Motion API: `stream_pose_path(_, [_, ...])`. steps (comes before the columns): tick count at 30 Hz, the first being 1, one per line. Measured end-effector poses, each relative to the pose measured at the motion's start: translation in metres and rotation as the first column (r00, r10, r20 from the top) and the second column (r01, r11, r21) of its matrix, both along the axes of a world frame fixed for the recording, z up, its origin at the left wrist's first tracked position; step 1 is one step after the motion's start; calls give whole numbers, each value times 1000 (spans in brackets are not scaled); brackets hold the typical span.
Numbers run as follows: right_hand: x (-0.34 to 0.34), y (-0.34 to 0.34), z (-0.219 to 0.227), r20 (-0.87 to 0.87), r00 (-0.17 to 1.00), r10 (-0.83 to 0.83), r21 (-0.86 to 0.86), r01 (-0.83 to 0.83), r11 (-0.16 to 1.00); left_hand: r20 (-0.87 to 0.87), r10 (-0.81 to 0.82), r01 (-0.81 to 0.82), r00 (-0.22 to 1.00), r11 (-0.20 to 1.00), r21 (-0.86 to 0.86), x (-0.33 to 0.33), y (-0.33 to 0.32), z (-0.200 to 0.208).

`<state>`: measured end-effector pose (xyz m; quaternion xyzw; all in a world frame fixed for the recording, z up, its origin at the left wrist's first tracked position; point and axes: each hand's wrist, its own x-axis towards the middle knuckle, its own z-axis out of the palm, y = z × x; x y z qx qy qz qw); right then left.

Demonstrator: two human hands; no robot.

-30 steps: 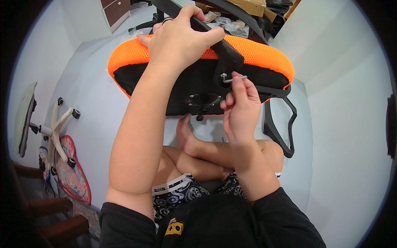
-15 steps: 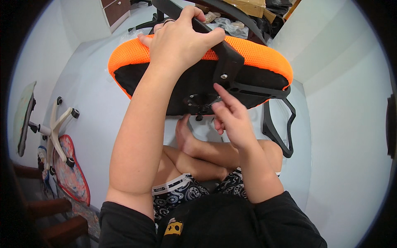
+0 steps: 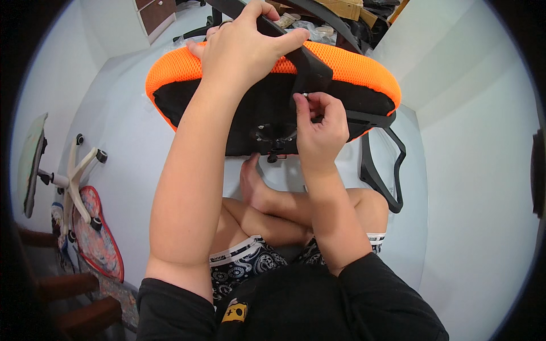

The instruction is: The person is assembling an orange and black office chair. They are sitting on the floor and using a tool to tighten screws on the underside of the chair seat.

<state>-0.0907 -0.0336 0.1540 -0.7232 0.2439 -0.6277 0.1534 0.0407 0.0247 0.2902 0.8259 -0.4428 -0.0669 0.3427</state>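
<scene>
An orange mesh chair seat (image 3: 364,65) is tipped on its edge before me, its black underside (image 3: 193,108) turned my way. My left hand (image 3: 239,48) is closed round a black armrest (image 3: 314,69) that crosses the top of the seat. Below the armrest's bend, my right hand (image 3: 324,122) pinches a silver bolt (image 3: 305,95) at the armrest's foot between thumb and forefinger. Lower on the underside is a black metal mechanism (image 3: 277,136) with several screws. My fingers partly hide the bolt.
A loose black armrest loop (image 3: 392,176) stands by my right knee. To the left are a stool with a pale wheeled base (image 3: 79,176) and a red-edged mat (image 3: 96,227). Cardboard boxes (image 3: 341,8) and bags lie beyond the seat. White walls flank both sides.
My right hand has risen from beside the mechanism, with its forefinger pointing, to a pinch on the bolt. My left hand keeps its hold, and the seat has shifted slightly.
</scene>
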Motion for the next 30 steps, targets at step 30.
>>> stream_pose_path(30, [3,-64,11,-218,974,-57,-498,-60,865,134,126,-87,983,961,-264,30,-42,-24])
